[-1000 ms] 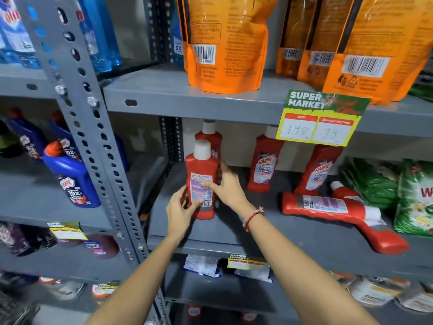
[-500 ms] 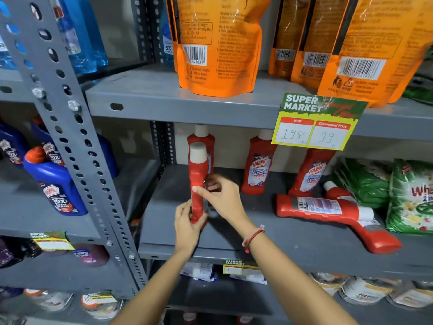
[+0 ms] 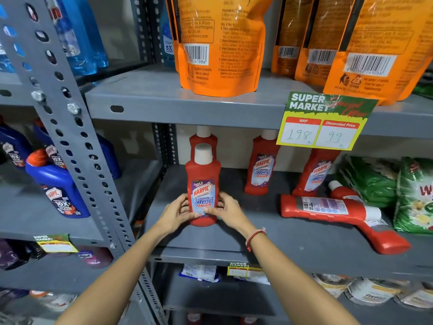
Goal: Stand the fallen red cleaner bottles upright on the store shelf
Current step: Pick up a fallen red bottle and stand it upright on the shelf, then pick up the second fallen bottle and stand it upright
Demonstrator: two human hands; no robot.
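An upright red cleaner bottle (image 3: 203, 184) is clasped low on both sides by the left hand (image 3: 176, 213) and right hand (image 3: 228, 211) — label outward, base on the grey shelf (image 3: 269, 233). Well to the right of the hands, two fallen red bottles (image 3: 328, 208) are seen lying flat — crossed.

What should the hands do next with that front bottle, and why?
Probably let go of the upright Harpic bottle, label already facing out, and send the right hand to the nearer fallen red bottle; another fallen bottle lies under it. The left hand follows.
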